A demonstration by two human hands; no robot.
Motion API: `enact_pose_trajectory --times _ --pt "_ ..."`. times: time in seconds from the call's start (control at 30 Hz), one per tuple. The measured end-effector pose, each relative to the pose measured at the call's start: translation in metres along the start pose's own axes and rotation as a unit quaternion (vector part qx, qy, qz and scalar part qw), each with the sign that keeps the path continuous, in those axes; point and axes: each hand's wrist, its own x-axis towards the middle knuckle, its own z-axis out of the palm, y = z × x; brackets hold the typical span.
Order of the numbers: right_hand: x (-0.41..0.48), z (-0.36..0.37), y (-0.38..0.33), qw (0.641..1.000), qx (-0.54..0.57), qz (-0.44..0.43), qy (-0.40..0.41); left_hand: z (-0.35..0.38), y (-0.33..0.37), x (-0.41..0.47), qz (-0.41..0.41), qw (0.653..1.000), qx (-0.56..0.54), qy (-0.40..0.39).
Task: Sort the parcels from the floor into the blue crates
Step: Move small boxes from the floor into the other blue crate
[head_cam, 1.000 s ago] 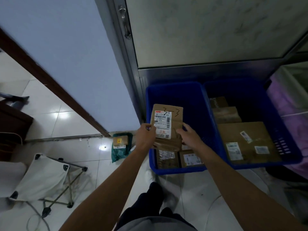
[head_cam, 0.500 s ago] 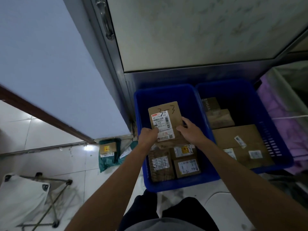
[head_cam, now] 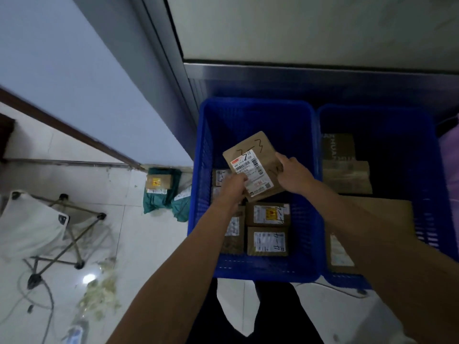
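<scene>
Left hand (head_cam: 232, 186) and right hand (head_cam: 291, 173) gripping brown parcel (head_cam: 258, 155), "3" handwritten, over blue crate (head_cam: 206, 135), box (head_cam: 267, 240) marked "4-4"

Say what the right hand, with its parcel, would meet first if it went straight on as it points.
Probably the left crate: the right hand, gripping the parcel with the left hand, points toward its far wall. Nothing lies between, though depth is unclear.

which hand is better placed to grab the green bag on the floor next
Probably the left hand: the green bag lies left of the crate, on its side. The right hand would have to cross the parcel.
</scene>
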Motion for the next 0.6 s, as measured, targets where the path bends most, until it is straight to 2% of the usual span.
enact_pose_trajectory --times 0.2,0.6 --pt "0.046 -0.013 0.037 0.999 -0.045 0.0 -0.011 0.035 -0.025 0.048 -0.041 0.999 -0.013 -0.028" --pt "0.147 0.037 0.075 0.975 -0.213 -0.039 -0.044 0.085 -0.098 0.142 -0.153 0.971 -0.182 -0.035"
